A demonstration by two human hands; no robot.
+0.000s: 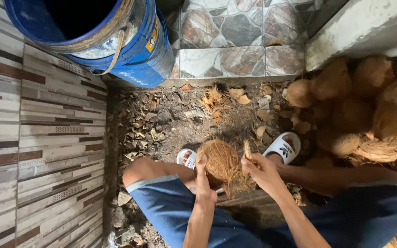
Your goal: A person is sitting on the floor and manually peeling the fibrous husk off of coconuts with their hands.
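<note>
Gripping the coconut [220, 160] between the knees, the left hand [204, 183] is clamping its side while the right hand [262, 171] is pinching a strip of husk [247, 149] and peeling it back. Honestly, the nut could be slipping loose if that strip is tearing off suddenly. It's looking round, brown and hairy, sitting just above the littered floor [171, 119].

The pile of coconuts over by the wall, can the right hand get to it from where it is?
Probably yes. The right hand is pulling husk off the coconut, and the pile of coconuts lies close on that side with only littered ground between. It would have to let go first.
</note>
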